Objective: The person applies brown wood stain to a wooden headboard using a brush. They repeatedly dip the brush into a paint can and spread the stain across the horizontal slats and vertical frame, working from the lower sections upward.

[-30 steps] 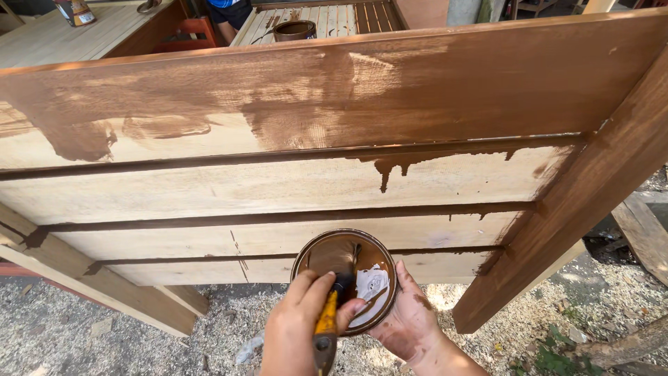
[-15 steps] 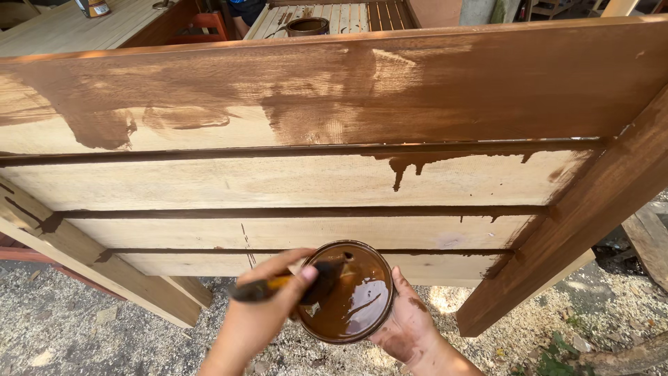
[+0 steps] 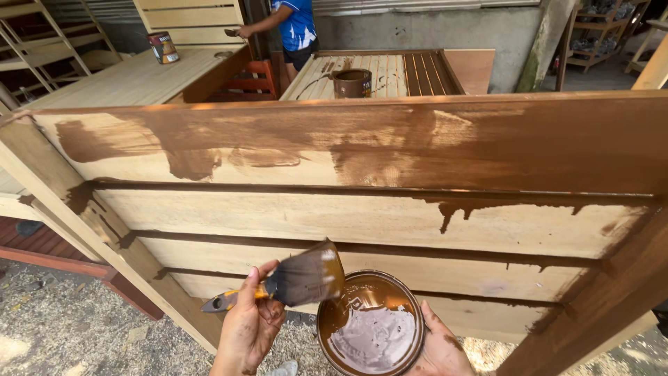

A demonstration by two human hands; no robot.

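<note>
A wet, brown-loaded paintbrush (image 3: 292, 282) is gripped by its handle in the left hand (image 3: 249, 327), bristles raised just above the open tin of stain (image 3: 370, 325). The tin is cupped from below by the right hand (image 3: 438, 348), low before the half-stained slatted panel (image 3: 362, 202).

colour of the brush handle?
Orange-yellow with a dark tip, on the flat wide paintbrush held in the left hand; head view.
</note>
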